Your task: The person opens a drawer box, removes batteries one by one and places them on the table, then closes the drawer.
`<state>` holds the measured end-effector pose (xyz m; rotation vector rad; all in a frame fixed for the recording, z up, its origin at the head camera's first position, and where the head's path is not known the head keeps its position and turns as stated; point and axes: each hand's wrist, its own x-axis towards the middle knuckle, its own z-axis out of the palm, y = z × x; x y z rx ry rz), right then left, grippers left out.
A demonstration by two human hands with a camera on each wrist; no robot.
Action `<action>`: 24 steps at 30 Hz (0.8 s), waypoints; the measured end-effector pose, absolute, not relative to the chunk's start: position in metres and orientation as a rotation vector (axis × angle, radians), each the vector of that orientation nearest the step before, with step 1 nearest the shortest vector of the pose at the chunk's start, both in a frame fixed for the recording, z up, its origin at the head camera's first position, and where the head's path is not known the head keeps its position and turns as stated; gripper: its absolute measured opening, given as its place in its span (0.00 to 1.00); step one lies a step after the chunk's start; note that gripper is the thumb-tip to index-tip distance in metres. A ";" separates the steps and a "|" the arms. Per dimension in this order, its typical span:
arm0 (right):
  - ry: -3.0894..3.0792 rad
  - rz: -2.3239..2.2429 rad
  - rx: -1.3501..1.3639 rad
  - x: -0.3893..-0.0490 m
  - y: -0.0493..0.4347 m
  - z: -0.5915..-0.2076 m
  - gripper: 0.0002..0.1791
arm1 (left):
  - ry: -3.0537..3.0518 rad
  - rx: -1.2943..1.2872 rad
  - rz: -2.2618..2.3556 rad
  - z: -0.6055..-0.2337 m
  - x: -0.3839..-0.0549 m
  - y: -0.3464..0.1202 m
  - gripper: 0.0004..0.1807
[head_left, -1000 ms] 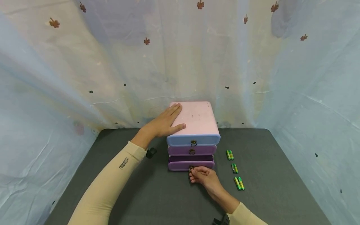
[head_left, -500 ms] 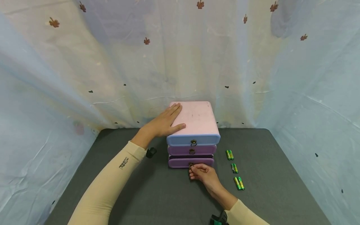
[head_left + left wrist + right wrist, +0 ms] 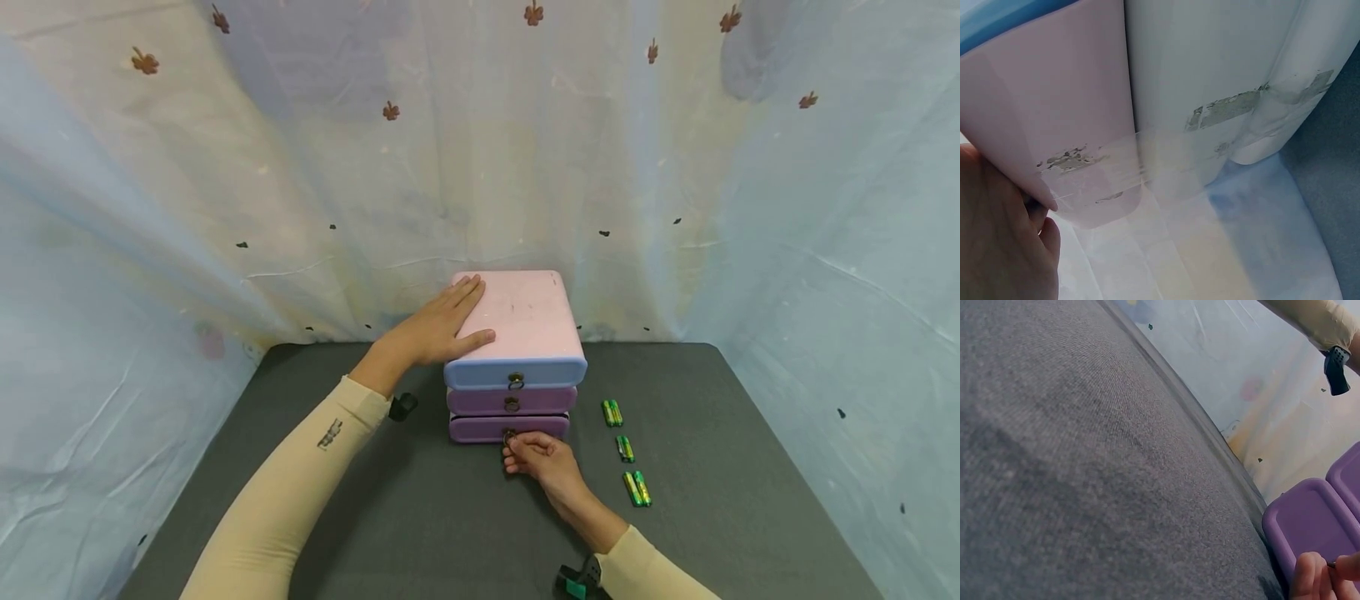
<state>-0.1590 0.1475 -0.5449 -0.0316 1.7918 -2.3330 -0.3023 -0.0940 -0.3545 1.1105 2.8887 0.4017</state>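
Observation:
A small three-drawer cabinet with a pink top (image 3: pixel 521 312) stands at the back of the table. Its top drawer (image 3: pixel 480 374) has a blue front, and the middle drawer (image 3: pixel 476 402) is purple. The purple bottom drawer (image 3: pixel 480 430) shows a thin dark gap along its upper edge. My left hand (image 3: pixel 431 332) rests flat on the pink top's left side, fingers straight; in the left wrist view it lies along the pink casing (image 3: pixel 1085 112). With thumb and fingers my right hand (image 3: pixel 547 467) pinches the ring pull (image 3: pixel 509 436) on the bottom drawer.
To the right of the cabinet, several green batteries lie in three pairs: a far pair (image 3: pixel 612 412), a middle pair (image 3: pixel 625 448) and a near pair (image 3: pixel 637 488). A dark cloth covers the table (image 3: pixel 420 533). Pale curtains (image 3: pixel 480 167) hang behind and at both sides.
The bottom drawer has slid back into the cabinet, from partly pulled out to nearly closed, my right hand moving with its ring. My left hand has stayed on the top.

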 end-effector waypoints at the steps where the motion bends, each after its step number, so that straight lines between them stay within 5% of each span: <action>1: 1.797 -2.334 -0.032 -0.159 0.147 -0.545 0.14 | 2.887 1.112 0.407 -0.355 -0.302 -0.094 0.52; 24: 1.819 -2.380 -0.031 -0.160 0.145 -0.547 0.15 | 2.893 1.094 0.404 -0.357 -0.302 -0.094 0.52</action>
